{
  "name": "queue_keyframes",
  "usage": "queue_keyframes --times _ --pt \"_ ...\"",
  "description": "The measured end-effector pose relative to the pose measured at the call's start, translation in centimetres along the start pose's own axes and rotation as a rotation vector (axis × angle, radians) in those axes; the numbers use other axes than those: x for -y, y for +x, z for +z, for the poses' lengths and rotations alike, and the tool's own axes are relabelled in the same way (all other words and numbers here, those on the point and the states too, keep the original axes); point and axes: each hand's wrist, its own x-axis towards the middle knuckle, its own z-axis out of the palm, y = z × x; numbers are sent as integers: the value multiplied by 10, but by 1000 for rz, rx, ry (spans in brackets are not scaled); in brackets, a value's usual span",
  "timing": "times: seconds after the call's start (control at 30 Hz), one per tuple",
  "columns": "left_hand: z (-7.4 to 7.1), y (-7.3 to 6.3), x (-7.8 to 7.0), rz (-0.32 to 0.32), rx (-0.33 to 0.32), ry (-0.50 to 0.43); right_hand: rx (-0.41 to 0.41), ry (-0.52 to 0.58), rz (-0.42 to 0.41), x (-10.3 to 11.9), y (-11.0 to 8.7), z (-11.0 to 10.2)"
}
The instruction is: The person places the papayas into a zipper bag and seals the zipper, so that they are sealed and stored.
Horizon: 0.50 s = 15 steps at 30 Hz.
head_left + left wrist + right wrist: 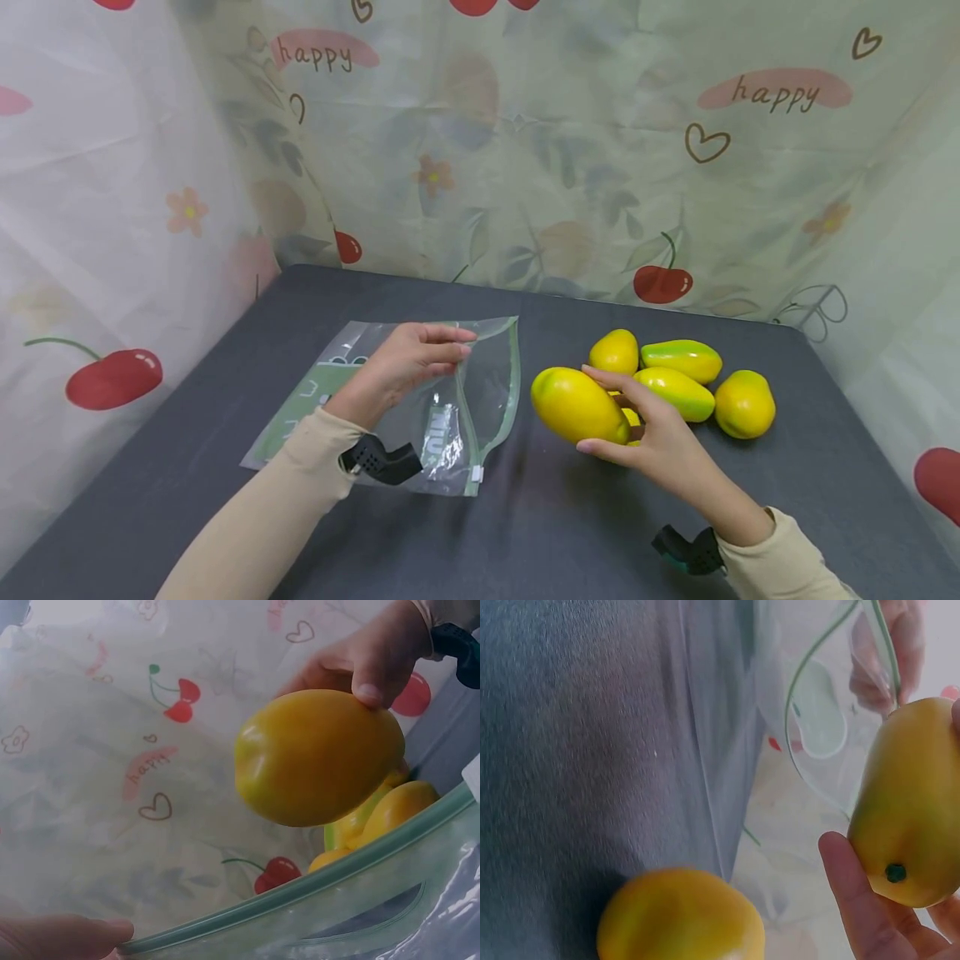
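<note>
Left hand (408, 362) is pinching the pale-green rim (360, 860) of a clear plastic zip bag (442, 425), its mouth standing open. Right hand (656, 425) is gripping a glossy yellow oval fruit (577, 406), thumb and fingers spread around it, above the dark grey table (555, 533), near the bag's mouth. Step in hand: apparently bringing fruit to bag. Next move probably calls for a steady, wide opening and lining up the fruit before releasing.
</note>
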Motion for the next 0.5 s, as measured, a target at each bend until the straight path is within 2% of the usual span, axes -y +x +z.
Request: queue_keyframes --times 0.23,0.5 --pt "1 2 1 -19 -4 25 43 45 -13 3 3 13" --pt "4 2 1 -32 -4 48 56 64 -46 4 8 28"
